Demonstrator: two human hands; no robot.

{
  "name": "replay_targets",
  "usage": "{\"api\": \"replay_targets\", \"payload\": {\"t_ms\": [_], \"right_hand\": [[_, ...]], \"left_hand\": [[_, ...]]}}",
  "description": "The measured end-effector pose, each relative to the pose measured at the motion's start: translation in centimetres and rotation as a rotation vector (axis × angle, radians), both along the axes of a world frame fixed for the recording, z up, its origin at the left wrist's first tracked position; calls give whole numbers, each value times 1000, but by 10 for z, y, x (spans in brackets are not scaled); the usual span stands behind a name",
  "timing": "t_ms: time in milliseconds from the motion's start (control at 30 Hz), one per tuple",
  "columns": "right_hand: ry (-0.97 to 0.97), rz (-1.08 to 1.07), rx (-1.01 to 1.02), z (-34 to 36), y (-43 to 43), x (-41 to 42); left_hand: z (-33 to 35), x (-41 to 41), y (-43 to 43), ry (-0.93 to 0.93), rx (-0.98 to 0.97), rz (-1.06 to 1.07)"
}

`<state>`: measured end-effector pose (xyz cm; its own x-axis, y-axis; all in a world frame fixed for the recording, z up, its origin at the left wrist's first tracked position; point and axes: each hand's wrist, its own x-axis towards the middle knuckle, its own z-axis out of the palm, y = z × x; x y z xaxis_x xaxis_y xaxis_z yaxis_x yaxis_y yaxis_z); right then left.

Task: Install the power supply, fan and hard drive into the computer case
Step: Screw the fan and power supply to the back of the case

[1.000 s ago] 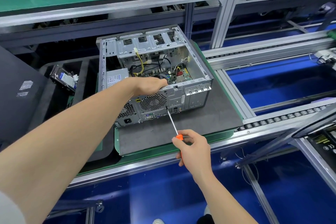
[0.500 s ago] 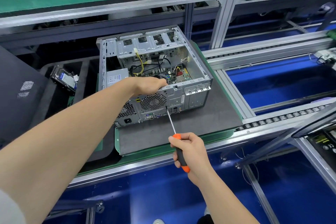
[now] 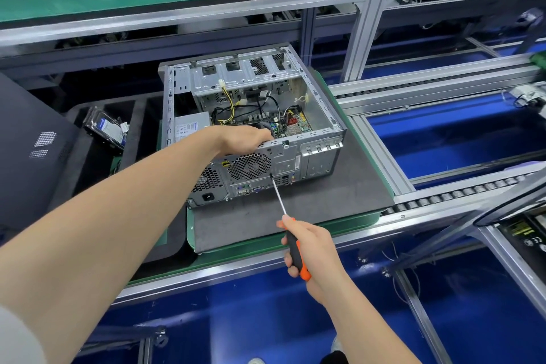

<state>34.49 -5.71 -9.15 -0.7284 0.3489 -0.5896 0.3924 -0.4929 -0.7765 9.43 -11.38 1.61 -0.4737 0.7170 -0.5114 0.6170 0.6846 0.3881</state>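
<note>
The open computer case [image 3: 320, 156] lies on a grey mat, rear panel towards me. The power supply [image 3: 189, 127] sits inside at the left. My left hand [image 3: 245, 140] reaches over the rear wall and grips the dark fan [image 3: 263, 127] inside, behind the round fan grille [image 3: 249, 167]; its fingertips are hidden. My right hand [image 3: 310, 248] grips an orange and black screwdriver [image 3: 297, 251]. The screwdriver's tip touches the grille's lower right corner. The hard drive [image 3: 106, 130] lies in a black foam tray left of the case.
The grey mat [image 3: 325, 204] rests on a green pallet on the conveyor. A dark case side panel [image 3: 29, 156] stands at the far left. Roller rails [image 3: 443, 195] run to the right, and an aluminium post [image 3: 363, 23] rises behind the case.
My right hand has shifted its hold on the screwdriver handle, so more of the orange handle shows below the fingers. The tip stays at the same corner. My left hand has not moved.
</note>
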Motion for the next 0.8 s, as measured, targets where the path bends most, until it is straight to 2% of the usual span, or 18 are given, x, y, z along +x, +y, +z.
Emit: {"api": "replay_targets", "payload": {"t_ms": [167,600,800], "right_hand": [[19,-55,-21,0,-5,-2],[3,0,84,-5,-2,4],[-2,4,63,-4,-3,6]], "left_hand": [[-3,-1,1,-20,16,48],[-11,-2,3,-162,91,208],[-6,-8,0,-229,82,205]]}}
